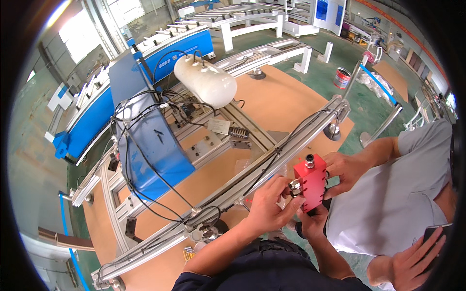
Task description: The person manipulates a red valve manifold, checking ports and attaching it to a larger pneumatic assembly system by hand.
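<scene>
While left hand (268,206) pinches silver fitting (294,184); right hand (315,222) grips red block (313,186) low; co-worker's hand (345,169) crowds right edge; top free

Bright windows (83,35) in pale wall (35,126), green workshop floor (358,112).

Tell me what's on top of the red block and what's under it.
A metal fitting stands on the red block's upper end. The right hand is under its lower end; the rest of the underside is hidden by the block itself.
</scene>
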